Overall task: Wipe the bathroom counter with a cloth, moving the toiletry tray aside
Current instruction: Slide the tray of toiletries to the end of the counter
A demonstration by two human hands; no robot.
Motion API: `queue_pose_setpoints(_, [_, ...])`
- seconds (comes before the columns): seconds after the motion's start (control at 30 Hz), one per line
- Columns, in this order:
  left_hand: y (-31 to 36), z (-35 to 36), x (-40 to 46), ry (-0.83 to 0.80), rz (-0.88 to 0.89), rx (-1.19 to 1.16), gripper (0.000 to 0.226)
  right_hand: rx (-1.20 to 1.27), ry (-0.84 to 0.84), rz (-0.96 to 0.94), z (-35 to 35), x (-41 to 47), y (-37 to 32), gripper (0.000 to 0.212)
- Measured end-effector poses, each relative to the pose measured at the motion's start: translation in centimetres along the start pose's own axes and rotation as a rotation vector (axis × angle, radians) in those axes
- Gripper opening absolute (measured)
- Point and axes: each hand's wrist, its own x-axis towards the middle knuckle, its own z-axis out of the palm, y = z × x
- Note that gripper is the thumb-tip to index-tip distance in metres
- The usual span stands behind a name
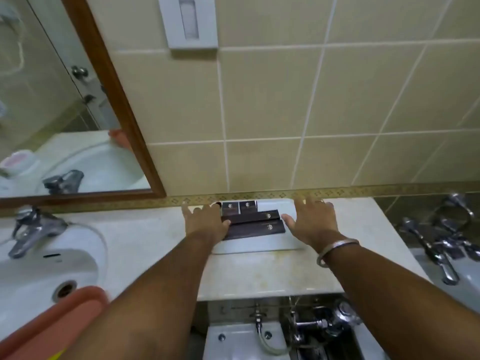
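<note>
A white toiletry tray (259, 246) lies on the beige marble counter (259, 275) against the tiled wall. It holds several dark brown boxes (255, 227). My left hand (205, 220) lies palm down over the tray's left end, thumb touching a dark box. At the tray's right end my right hand (313, 220) is spread flat, thumb on the bare tray, with a metal bangle on the wrist. Both hands have their fingers apart and neither visibly grips the tray. A salmon-coloured thing (52, 323) sits at the sink's near edge; cloth or plastic, I cannot tell.
A white sink (39, 276) with a chrome tap (31, 229) is set in the counter at left, under a wood-framed mirror (65, 100). A white wall dispenser (188, 22) hangs above. Chrome taps (439, 245) stand at right. Pipes and valves (311, 326) show below the counter's front edge.
</note>
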Motion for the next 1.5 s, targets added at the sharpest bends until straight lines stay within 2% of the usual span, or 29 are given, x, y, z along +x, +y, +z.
queue_pose_setpoints(0.1, [-0.8, 3.1, 1.7, -0.015, -0.092, -0.060, 0.042, 0.054, -0.047, 0.055, 4.0, 1.0, 0.7, 0.049])
queue_pose_setpoints(0.2, [-1.5, 4.9, 3.7, -0.017, -0.149, -0.158, 0.034, 0.085, -0.125, 0.094, 6.9, 2.3, 1.4, 0.046])
queue_pose_setpoints(0.3, [-2.0, 5.2, 5.4, -0.095, -0.145, -0.081, 0.038, 0.126, -0.206, 0.129, 8.3, 3.6, 1.4, 0.047])
queue_pose_setpoints(0.43, [-2.5, 5.4, 6.4, -0.145, -0.130, 0.050, 0.040, 0.058, -0.249, 0.124, 9.1, 4.6, 1.3, 0.043])
queue_pose_setpoints(0.6, [-2.1, 5.6, 6.4, -0.160, -0.118, 0.050, 0.033, 0.033, -0.294, 0.096, 9.6, 4.8, 1.5, 0.043])
queue_pose_setpoints(0.87, [-2.7, 4.4, 6.1, -0.105, -0.101, -0.080, 0.031, 0.270, -0.207, 0.159, 9.7, 4.4, 2.6, 0.033])
queue_pose_setpoints(0.97, [-3.2, 2.3, 5.7, -0.078, -0.087, -0.116, 0.026, 0.298, -0.189, 0.168, 8.1, 4.5, 3.4, 0.034])
queue_pose_setpoints(1.1, [-3.4, 0.8, 4.4, -0.053, -0.082, -0.128, 0.030, 0.305, -0.180, 0.184, 6.3, 3.4, 3.7, 0.035])
queue_pose_setpoints(1.33, [-2.9, 0.3, 2.0, -0.062, -0.072, -0.140, 0.033, 0.381, -0.167, 0.235, 5.0, -2.3, 3.7, 0.036])
queue_pose_setpoints(1.5, [1.0, 0.9, 1.3, -0.033, 0.002, -0.197, 0.033, 0.448, -0.167, 0.357, 5.4, -7.5, 6.5, 0.039])
